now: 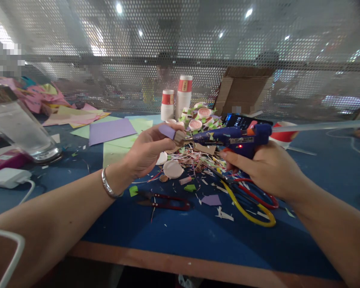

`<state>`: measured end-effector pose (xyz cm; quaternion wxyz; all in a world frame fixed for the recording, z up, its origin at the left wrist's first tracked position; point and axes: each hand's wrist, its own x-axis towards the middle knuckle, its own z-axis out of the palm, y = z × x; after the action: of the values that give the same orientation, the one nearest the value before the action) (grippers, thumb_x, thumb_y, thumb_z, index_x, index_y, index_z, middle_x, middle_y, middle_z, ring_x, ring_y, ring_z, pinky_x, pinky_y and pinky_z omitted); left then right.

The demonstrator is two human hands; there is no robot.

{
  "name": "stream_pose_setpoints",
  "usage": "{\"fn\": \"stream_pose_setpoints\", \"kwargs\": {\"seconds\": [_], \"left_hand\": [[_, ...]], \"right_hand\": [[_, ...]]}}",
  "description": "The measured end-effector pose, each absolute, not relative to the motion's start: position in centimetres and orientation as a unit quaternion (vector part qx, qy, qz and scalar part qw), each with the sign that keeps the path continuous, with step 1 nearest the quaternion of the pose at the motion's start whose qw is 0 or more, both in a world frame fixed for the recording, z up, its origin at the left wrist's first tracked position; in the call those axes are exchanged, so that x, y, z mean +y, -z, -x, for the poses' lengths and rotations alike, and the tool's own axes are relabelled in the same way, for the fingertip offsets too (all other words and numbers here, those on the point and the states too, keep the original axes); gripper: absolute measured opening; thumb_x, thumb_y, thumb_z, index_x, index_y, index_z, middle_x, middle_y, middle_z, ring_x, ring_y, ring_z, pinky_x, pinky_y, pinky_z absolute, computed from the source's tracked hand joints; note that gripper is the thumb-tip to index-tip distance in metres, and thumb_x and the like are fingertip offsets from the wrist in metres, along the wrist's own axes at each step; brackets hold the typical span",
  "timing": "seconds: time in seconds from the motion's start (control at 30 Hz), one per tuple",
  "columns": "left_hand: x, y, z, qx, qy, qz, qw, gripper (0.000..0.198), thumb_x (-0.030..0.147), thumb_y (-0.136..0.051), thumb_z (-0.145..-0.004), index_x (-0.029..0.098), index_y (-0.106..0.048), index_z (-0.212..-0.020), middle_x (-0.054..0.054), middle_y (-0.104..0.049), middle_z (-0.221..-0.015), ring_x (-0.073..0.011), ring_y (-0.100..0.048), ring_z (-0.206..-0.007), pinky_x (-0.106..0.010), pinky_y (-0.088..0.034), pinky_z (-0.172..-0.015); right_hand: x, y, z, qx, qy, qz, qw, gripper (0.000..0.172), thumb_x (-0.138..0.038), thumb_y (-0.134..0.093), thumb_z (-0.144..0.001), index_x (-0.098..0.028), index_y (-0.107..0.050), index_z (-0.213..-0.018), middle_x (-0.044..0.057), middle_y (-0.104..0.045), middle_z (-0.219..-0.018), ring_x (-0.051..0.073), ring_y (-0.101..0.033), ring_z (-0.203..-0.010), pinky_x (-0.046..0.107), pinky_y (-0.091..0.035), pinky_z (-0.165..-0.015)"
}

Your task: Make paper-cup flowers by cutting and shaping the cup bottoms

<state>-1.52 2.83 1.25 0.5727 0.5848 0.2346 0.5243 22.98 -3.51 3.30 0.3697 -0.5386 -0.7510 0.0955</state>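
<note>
My right hand grips a blue hot glue gun with a clear glue stick sticking out of its back to the right; a red light glows on its body. Its nozzle touches a small purple paper piece that my left hand pinches between its fingers above the blue table. A silver bangle sits on my left wrist.
Paper scraps and a white round disc lie under the hands. Small red snips and red and yellow scissors lie near the front. Coloured paper sheets, stacked paper cups, a glass, a phone and a cardboard box stand behind.
</note>
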Motion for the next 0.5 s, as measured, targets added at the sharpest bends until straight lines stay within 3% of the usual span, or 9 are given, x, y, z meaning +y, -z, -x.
{"fn": "stream_pose_setpoints", "kwargs": {"seconds": [0.23,0.5], "left_hand": [[2.93,-1.08,1.66,0.231,-0.525,-0.590,0.568,0.030,0.013,-0.075,-0.064,0.024,-0.080,-0.091,-0.001,-0.073,-0.093,-0.0186,-0.064,-0.095,-0.035,-0.047,-0.092],[3.00,-1.04,1.62,0.223,-0.528,-0.579,0.579,0.030,0.012,-0.075,-0.064,0.023,-0.081,-0.091,-0.001,-0.075,-0.093,-0.0177,-0.064,-0.097,-0.033,-0.045,-0.096]], "right_hand": [[-3.53,-3.20,-23.04,-0.750,-0.085,0.553,0.353,0.043,-0.062,-0.060,-0.086,-0.029,-0.063,-0.059,0.003,-0.065,-0.058,0.023,-0.059,-0.058,0.038,-0.041,-0.058],[-3.52,-3.26,-22.96,-0.763,-0.070,0.530,0.364,0.041,-0.056,-0.060,-0.090,-0.028,-0.059,-0.060,0.002,-0.064,-0.059,0.023,-0.059,-0.062,0.038,-0.044,-0.065]]}}
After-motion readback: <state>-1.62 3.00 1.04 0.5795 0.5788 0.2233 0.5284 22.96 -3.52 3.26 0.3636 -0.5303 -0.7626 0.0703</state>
